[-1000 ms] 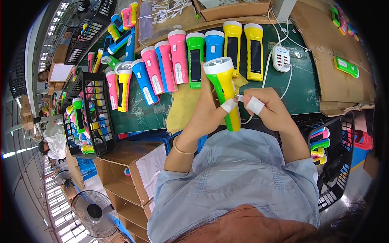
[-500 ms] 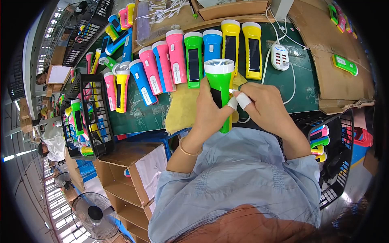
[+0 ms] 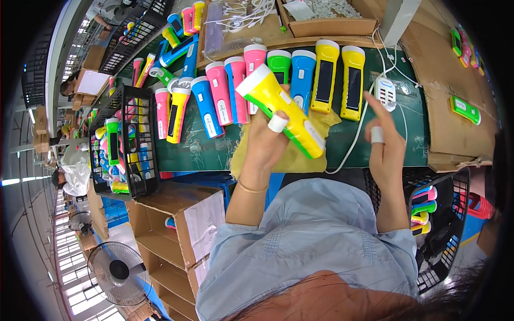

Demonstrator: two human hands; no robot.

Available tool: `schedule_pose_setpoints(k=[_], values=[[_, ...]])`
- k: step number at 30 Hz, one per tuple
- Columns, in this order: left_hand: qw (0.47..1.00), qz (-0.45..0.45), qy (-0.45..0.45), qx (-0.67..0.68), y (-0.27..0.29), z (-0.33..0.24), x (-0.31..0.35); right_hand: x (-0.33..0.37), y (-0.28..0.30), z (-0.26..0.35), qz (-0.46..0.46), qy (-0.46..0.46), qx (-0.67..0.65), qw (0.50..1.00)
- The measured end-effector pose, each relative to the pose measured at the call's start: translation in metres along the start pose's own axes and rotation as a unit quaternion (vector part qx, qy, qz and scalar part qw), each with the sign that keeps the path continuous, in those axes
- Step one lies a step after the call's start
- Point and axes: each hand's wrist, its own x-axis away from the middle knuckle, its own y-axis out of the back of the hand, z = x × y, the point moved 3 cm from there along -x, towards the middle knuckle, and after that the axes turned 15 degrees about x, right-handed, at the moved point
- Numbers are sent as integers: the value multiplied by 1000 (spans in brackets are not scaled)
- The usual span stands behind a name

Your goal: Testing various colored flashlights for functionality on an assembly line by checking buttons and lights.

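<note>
1. Green desk (image 3: 417,140) carries a row of flashlights (image 3: 216,88), far side.
2. Your left hand (image 3: 265,142) grips the yellow-and-green flashlight (image 3: 296,116), tilted above the yellow cloth (image 3: 289,164).
3. Your right hand (image 3: 385,142), apart at right, looks empty.
4. Likely light, stiff, slick plastic: hold the flashlight mid-barrel.

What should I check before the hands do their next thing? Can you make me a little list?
1. Yellow-and-green, tapered plastic flashlight held in the left hand: ok.
2. Flashlight straight upright: not ok, it tilts with its white head toward the upper left.
3. Flashlight's lamp lit: cannot tell, its front faces away.
4. Right hand free of any flashlight: ok.
5. White, oblong plastic charger uncovered: ok.
6. Yellow, flat cloth on the dark green tabletop: ok.
</note>
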Motion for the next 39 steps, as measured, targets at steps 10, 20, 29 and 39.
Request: schedule_pose_setpoints(k=[10,20,29,39], values=[[988,-92,-83,97,-25,17,-18,4,-48,2,59,77,77,992],[995,-78,-55,24,-32,21,-24,-19,-70,-20,255,-40,-287,923],[542,-3,-313,-779,89,-155,-184,-53,108,-186,-192,-254,-320,892],[187,-70,-116,-973,181,-251,-240,-34,91,-144,-159,-185,-305,921]])
